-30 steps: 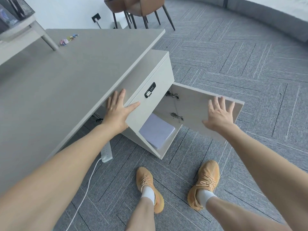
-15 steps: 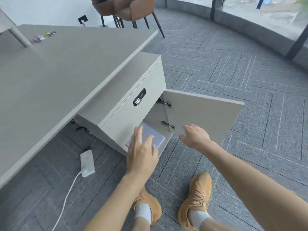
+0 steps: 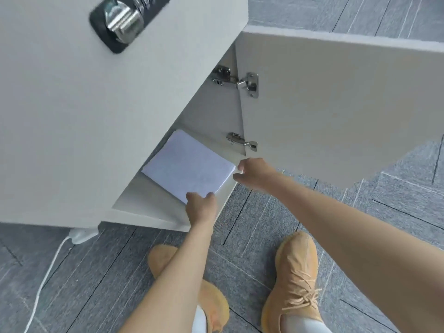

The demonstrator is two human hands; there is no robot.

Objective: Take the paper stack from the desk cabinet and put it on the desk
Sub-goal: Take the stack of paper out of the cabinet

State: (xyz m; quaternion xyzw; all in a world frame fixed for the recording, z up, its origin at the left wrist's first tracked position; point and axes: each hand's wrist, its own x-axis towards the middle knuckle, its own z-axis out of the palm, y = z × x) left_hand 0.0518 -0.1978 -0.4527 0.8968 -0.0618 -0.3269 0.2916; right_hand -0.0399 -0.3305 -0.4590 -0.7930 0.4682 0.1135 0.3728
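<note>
A white paper stack [image 3: 188,164] lies flat on the bottom shelf of the open desk cabinet [image 3: 134,200]. My left hand [image 3: 200,207] grips the stack's near corner, its fingertips curled over the edge. My right hand [image 3: 254,173] is at the stack's right corner, fingers bent towards it; I cannot tell whether they touch or hold it. The cabinet door [image 3: 336,104] stands swung open to the right on two metal hinges. The desk top is out of view.
A drawer front with a black combination lock [image 3: 125,20] sits above the opening. A white power strip [image 3: 81,234] and its cable lie on the grey carpet at the left. My two orange shoes [image 3: 295,280] stand just in front of the cabinet.
I have bent down much closer to the cabinet. My left hand moved forward onto the stack's near corner, and my right hand dropped from the door to the stack's right corner.
</note>
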